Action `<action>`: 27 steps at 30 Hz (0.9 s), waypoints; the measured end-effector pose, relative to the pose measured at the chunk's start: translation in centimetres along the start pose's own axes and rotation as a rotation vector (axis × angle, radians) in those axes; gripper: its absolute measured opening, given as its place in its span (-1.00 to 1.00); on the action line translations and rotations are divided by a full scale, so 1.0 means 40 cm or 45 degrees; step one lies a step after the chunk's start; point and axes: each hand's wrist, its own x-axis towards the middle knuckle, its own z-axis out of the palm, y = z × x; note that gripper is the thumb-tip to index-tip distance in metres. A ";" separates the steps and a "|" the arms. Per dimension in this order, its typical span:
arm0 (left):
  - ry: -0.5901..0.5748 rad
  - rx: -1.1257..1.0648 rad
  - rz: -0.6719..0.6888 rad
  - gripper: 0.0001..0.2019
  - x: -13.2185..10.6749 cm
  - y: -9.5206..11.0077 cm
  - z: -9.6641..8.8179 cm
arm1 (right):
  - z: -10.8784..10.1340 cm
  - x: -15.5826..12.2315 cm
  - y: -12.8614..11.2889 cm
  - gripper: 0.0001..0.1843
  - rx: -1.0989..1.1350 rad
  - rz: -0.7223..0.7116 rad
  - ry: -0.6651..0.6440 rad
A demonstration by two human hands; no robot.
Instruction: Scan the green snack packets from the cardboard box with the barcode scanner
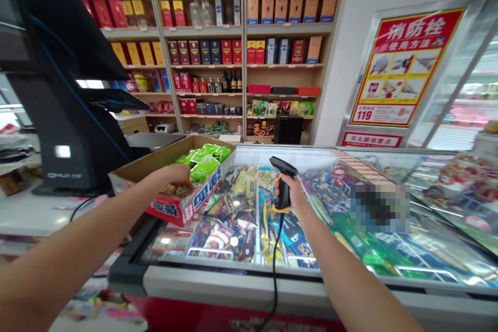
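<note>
Nearest, at half past five from the middle of the view, the scanner's cord (274,270) hangs over the front of the freezer (202,282); a snag on that edge could tug the aim aside. At four o'clock, above the glass top (249,249), the right hand (294,193) is wrapped firmly round the scanner (286,184). If that hold loosened, the scanner could drop onto the glass. At eight o'clock the left hand (179,174) is down in the box (167,209), its fingers hidden, so whether they are pinched on anything I cannot tell. It sits just beside the green packets (204,170) and over some brown ones (179,190); with the two kinds so close, it could pick up the wrong one or two together. The box sits at the freezer's left edge, and what bears its left end is unclear; a hard push by that wrist could tip or slide it. Beyond, between nine and ten, stands the terminal (73,114), which a wide left elbow might knock. Shelves (244,52) fill twelve o'clock, seemingly out of harm's reach.
</note>
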 end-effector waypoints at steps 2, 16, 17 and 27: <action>-0.180 0.128 -0.023 -0.85 -0.010 -0.018 0.024 | -0.001 -0.001 -0.001 -0.72 -0.012 0.004 0.010; 0.269 0.194 0.021 -0.75 -0.032 -0.022 0.016 | 0.000 -0.004 0.006 -0.74 -0.032 -0.010 -0.005; 0.388 0.118 0.016 -0.75 -0.037 -0.009 0.009 | 0.001 -0.005 0.006 -0.74 -0.035 -0.003 -0.011; 0.298 -1.645 0.353 -0.69 0.012 0.295 0.227 | 0.004 -0.012 0.009 -0.72 -0.031 0.046 -0.085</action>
